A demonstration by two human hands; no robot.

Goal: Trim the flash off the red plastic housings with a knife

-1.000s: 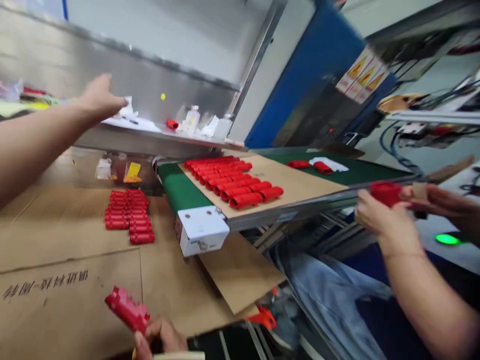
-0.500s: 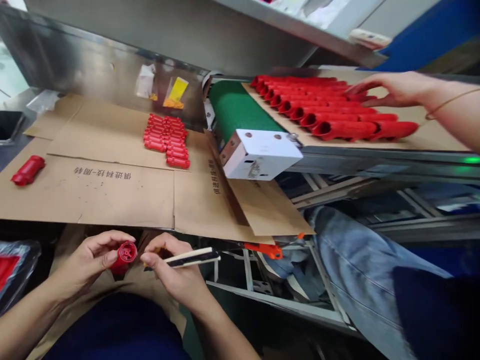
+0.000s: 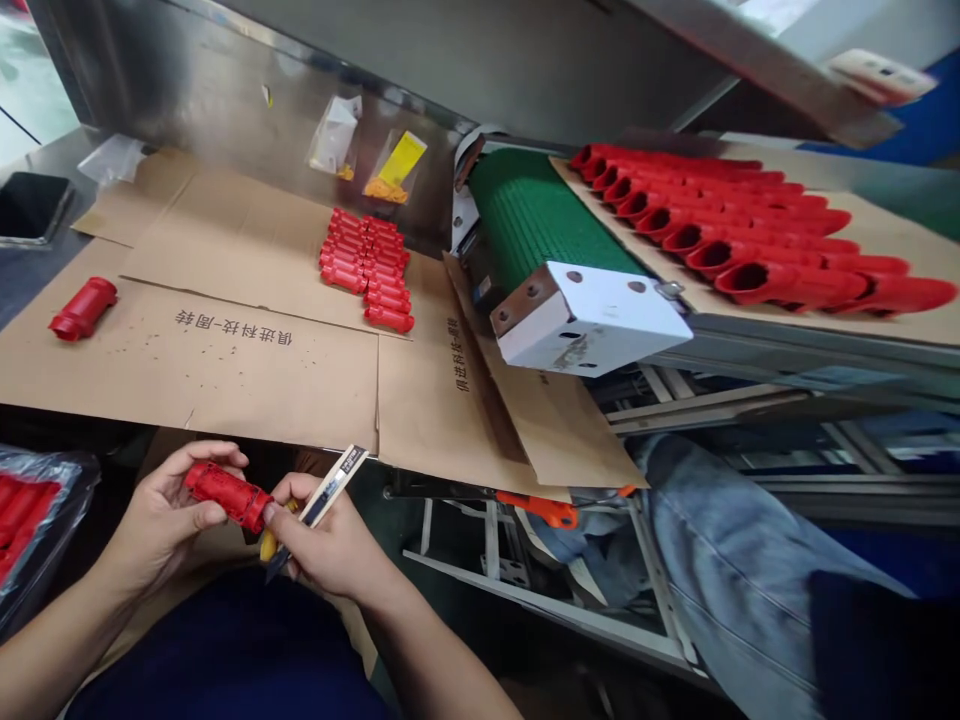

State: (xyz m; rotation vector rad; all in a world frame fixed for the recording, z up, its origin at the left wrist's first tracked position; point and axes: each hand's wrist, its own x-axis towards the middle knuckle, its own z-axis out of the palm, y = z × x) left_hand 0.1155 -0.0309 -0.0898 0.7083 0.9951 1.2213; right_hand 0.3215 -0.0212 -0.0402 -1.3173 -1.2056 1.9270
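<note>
My left hand (image 3: 176, 505) is closed around one end of a red plastic tube (image 3: 229, 495), which lies nearly sideways above my lap. In my right hand (image 3: 322, 540) is a slim utility knife (image 3: 334, 488) with a pale and black handle pointing up and its dark blade end pointing down. The right thumb and fingertips touch the tube's other end. Something yellow (image 3: 268, 545) shows by the right fingers; I cannot tell what it is. A single similar red tube (image 3: 83, 308) lies on the cardboard (image 3: 315, 395) at the left.
Rows of small red tubes (image 3: 367, 262) lie on the cardboard. Larger red parts (image 3: 757, 230) line a board beside the green conveyor belt (image 3: 547, 215). A white end block (image 3: 592, 320) juts out there. A phone (image 3: 34, 207) and a lined box (image 3: 75, 490) are at left. A person's jeans leg (image 3: 720, 540) is at right.
The red tube has turned from end-on to sideways, and my right hand has come against it with the knife tilted up. A co-worker's hand has left the larger red parts. The view has shifted.
</note>
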